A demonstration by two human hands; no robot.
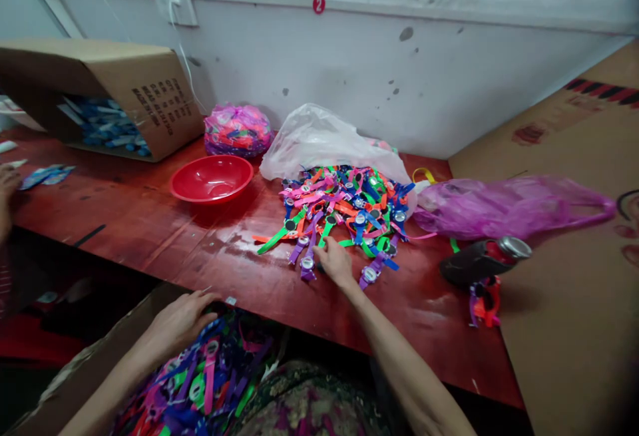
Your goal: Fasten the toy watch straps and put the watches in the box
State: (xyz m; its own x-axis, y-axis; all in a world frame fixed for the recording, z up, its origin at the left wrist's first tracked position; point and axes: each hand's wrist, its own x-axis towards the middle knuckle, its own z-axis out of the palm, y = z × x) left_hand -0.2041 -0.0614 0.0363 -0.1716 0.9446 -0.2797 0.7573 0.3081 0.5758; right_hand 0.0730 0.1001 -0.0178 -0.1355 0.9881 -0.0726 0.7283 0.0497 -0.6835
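Watches at 12 o'clock: light, floppy plastic straps, so I'd pinch stiff dial. Right hand half-open, fingertips on pile, grip unclear; left hand open — at carton rim.

watch pile on bench, bowl left, bag behind

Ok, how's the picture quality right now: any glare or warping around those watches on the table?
Head view: glare streaks the red tabletop just left of the plastic watch pile; wide-angle warping bends the wall and the table edge; the right hand looks fairly sharp; the lower left falls dark.
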